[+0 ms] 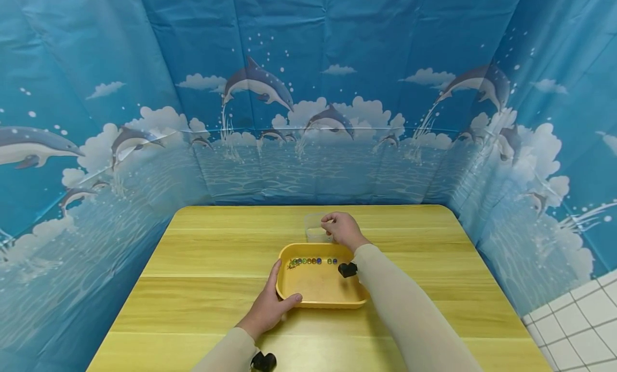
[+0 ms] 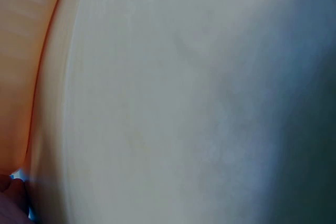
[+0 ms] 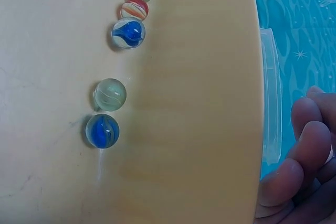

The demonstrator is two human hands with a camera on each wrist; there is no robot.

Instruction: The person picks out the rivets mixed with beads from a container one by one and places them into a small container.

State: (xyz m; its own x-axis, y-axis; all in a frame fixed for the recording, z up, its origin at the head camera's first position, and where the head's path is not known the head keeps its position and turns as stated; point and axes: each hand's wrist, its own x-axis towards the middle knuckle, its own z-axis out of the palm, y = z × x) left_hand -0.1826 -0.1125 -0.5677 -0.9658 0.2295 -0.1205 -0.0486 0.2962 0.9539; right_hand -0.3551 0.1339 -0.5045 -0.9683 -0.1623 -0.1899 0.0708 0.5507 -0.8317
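Note:
My left hand (image 1: pixel 270 305) grips the front left corner of a yellow basin (image 1: pixel 322 302), thumb over the front rim and fingers along the left side. In the basin, several glass marbles (image 1: pixel 314 261) lie in a row near the far wall. The right wrist view shows a blue marble (image 3: pixel 102 131) and a pale green one (image 3: pixel 109 94) apart from the rest. Beyond the basin, my right hand (image 1: pixel 343 230) is over a clear plastic box (image 1: pixel 313 234), fingers curled and pinched around a small pale thing, mostly hidden. In the left wrist view, the basin's side (image 2: pixel 31 66) shows at the left.
Basin and box stand on a yellow wood-grain table (image 1: pixel 202 286). A blue curtain (image 1: pixel 308 168) with dolphins hangs behind the table and along both sides. White tiles (image 1: pixel 573 329) show at the lower right. At the basin's left end lies a small brownish cluster (image 1: pixel 292 264).

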